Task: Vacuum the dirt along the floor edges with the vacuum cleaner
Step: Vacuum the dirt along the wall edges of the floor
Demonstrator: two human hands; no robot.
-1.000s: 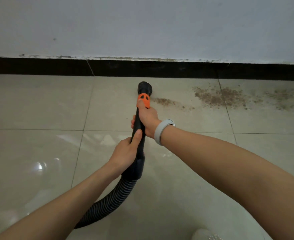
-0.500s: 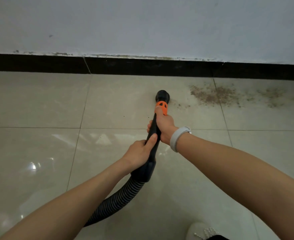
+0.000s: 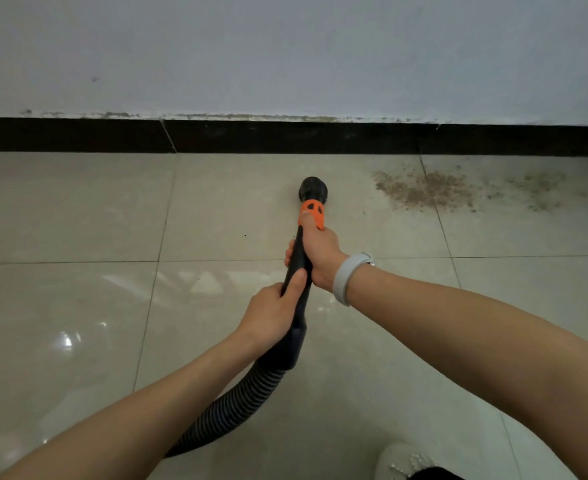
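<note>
I hold a black vacuum wand (image 3: 299,268) with an orange collar (image 3: 312,213) and a round black nozzle (image 3: 313,189) pointed down at the beige floor tiles. My right hand (image 3: 320,252) grips the wand just below the orange collar, a grey band on its wrist. My left hand (image 3: 273,315) grips the wand lower down, above the ribbed black hose (image 3: 230,410). Brown dirt (image 3: 424,190) lies on the tiles to the right of the nozzle, near the black skirting board (image 3: 285,136). A fainter dirt patch (image 3: 542,190) lies farther right.
A pale grey wall (image 3: 285,53) rises above the skirting. The tips of a white shoe (image 3: 403,460) show at the bottom edge. The glossy tiles (image 3: 70,306) stretch to the left and toward me.
The small dirt streak right of the nozzle is gone from the floor. The nozzle has moved right along the skirting, closer to the large dirt patch. Both hands keep their grip.
</note>
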